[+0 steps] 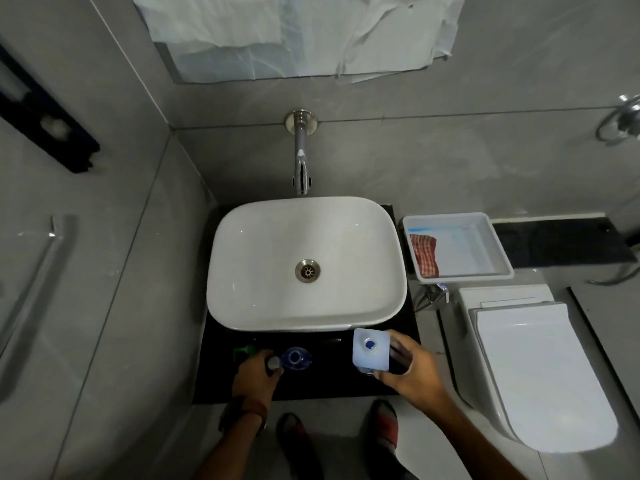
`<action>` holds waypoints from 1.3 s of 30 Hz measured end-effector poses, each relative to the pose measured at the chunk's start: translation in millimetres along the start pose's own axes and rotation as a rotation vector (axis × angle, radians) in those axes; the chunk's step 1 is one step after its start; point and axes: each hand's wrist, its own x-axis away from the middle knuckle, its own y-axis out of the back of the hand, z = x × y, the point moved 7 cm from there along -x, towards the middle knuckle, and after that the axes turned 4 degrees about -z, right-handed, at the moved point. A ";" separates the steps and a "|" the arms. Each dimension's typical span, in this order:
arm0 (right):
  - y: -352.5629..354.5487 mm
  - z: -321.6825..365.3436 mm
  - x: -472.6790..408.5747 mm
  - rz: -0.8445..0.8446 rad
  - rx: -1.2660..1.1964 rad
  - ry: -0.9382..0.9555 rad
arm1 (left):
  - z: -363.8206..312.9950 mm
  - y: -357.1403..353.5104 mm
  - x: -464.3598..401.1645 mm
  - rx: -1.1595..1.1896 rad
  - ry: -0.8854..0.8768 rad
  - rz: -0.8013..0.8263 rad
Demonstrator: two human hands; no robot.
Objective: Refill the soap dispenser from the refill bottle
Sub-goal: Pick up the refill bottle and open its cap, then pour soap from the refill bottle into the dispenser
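The soap dispenser (296, 358) stands on the dark counter (214, 375) in front of the white basin (306, 265), near the person. It is seen from above, so its long axis goes straight up toward the camera, and its round blue top faces up. It looks open, but I cannot tell this for sure.

Just at its left, the left hand (254, 374) is closed around a small grey piece (273, 363), maybe the pump or cap; the fingers are pressed together on it. A green thing (244, 351) lies behind this hand, too dark to name.

At the right of the dispenser, a little apart, the right hand (407, 370) holds the refill bottle (370, 349). The fingers wrap the right side of the bottle. The bottle is also upright, with its blue mouth pointing up.

For the pour, I think the bottle must go left and tilt its mouth toward the left, over the dispenser. The left hand is nearer to the dispenser and could steady it.

Farther right are a white tray (457, 247) and a toilet (540, 375).
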 end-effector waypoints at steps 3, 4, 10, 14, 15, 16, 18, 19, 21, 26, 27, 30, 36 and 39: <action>-3.7 -7.2 -1.5 -0.020 -0.011 0.000 | -5.3 -4.1 -10.4 -0.019 -0.031 -0.033; -4.8 -7.2 -1.8 -0.022 -0.008 0.009 | -7.0 -5.2 -14.1 -0.026 -0.042 -0.041; -5.2 -5.0 -3.6 -0.043 -0.003 0.057 | -12.4 -11.4 -26.2 0.040 -0.087 -0.065; -5.0 -9.2 -8.9 -0.047 -0.019 0.055 | -17.1 -9.6 -28.4 0.064 -0.142 -0.071; -5.4 -10.5 -10.6 -0.042 -0.015 0.053 | -18.3 -7.8 -27.2 0.078 -0.156 -0.075; -5.8 -11.6 -11.9 -0.039 -0.009 0.050 | -19.2 -6.1 -25.3 0.091 -0.169 -0.073; -6.7 -13.5 -13.3 -0.028 0.001 0.039 | -18.7 -2.9 -18.8 0.108 -0.184 -0.061; -6.9 -13.9 -13.4 -0.022 0.007 0.033 | -17.5 -0.2 -14.2 0.117 -0.187 -0.062; -6.0 -14.0 -12.8 -0.010 0.024 0.026 | -15.1 6.2 -3.8 0.160 -0.210 -0.066; -0.6 -15.3 -10.5 -0.020 0.048 0.022 | -17.7 7.0 14.2 0.267 -0.373 0.090; 0.7 -15.4 -10.4 -0.029 0.054 0.024 | -17.9 5.0 14.6 0.278 -0.371 0.118; 0.4 -16.4 -11.1 -0.033 0.071 0.044 | -19.5 -1.4 11.9 0.334 -0.325 0.164; -3.9 -16.0 -11.3 -0.036 0.033 0.043 | -17.9 -11.8 2.8 0.374 -0.245 0.139; -1.6 -17.1 -8.1 -0.055 0.012 0.030 | -20.5 -11.9 5.4 0.378 -0.247 0.127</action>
